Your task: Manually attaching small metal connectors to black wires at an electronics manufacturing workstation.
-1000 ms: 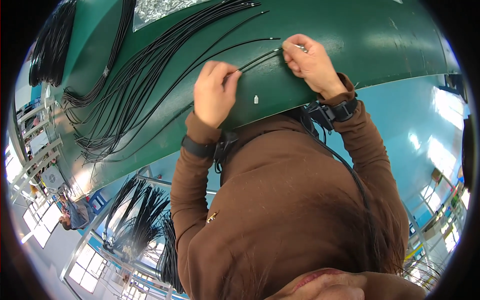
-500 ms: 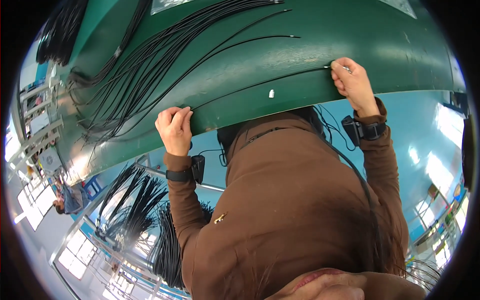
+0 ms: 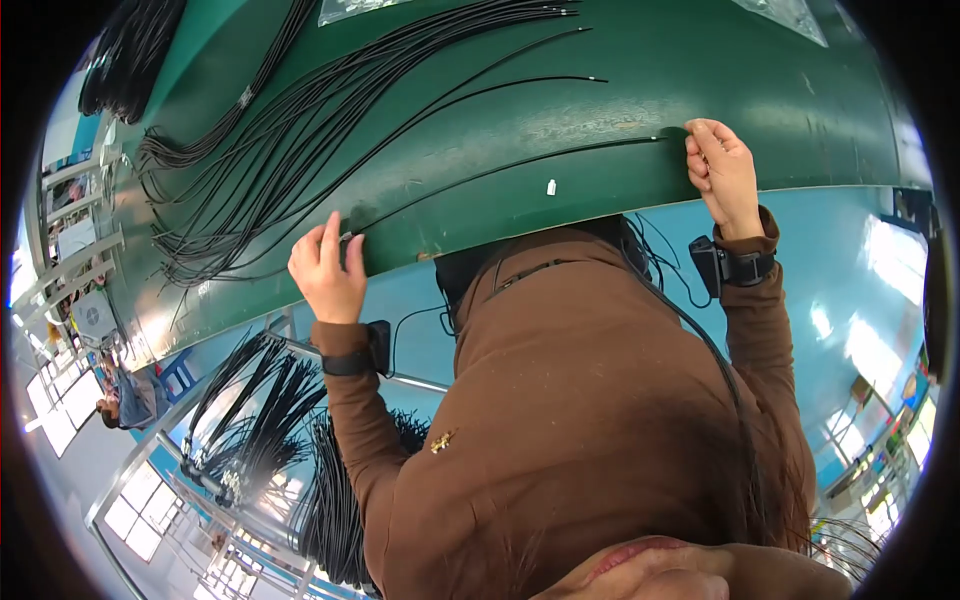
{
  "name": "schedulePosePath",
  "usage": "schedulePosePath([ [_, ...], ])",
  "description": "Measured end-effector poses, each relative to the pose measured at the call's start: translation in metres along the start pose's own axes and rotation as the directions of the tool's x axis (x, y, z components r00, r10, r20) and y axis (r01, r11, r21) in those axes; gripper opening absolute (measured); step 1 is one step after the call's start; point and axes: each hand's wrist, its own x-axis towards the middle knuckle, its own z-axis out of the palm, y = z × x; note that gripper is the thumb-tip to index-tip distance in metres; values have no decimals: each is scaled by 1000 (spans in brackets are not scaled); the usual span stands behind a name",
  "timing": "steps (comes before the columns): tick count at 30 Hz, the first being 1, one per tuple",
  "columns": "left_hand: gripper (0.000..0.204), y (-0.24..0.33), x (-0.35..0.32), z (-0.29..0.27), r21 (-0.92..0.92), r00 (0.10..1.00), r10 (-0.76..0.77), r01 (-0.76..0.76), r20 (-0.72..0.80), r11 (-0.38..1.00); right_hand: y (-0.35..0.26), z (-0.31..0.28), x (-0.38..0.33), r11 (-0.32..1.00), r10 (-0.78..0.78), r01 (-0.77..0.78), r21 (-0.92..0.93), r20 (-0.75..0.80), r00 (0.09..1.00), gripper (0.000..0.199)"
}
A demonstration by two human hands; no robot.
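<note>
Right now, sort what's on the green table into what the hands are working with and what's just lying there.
In hand:
- left hand
- right hand
- single black cable stretched between them

Lying about:
- spread of black cables
- small white piece
- clear bags at the far edge

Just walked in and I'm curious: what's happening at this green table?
A person in a brown top is stretching one black cable along the near edge of the green table. The left hand pinches one end, the right hand the other, arms spread wide. A fanned pile of similar black cables lies farther back, and a small white piece sits near the stretched cable.
</note>
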Motion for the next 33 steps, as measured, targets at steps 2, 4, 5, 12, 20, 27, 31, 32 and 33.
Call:
schedulePosePath([
  [2,25,40,16,6,-76,995,98,-98,4,992,1,1,-7,970,0,-35,242,143,990,15],
  [4,23,101,36,29,-373,974,210,-164,87,913,4,14,-15,954,54,-131,268,277,959,16],
  [5,22,127,40,39,-420,959,230,-142,165,896,6,21,-16,932,105,-232,277,406,908,17],
  [12,15,148,57,79,-431,906,348,-222,240,875,20,56,-29,929,202,-328,168,513,834,17],
  [20,11,167,85,82,-637,994,108,-98,-22,765,4,83,-23,999,29,-35,9,364,931,18],
  [27,10,175,104,97,-715,997,35,-72,-66,695,-2,76,6,997,-1,-28,77,352,936,16],
  [31,13,171,134,109,-680,998,31,-56,-49,731,-15,68,25,986,-39,-7,168,270,962,15],
  [32,14,163,141,117,-498,982,185,-183,-45,847,-20,59,31,978,-45,-3,207,227,973,14],
  [33,15,157,145,123,-294,944,330,-320,-13,901,-23,52,34,980,-54,13,200,200,978,14],
])
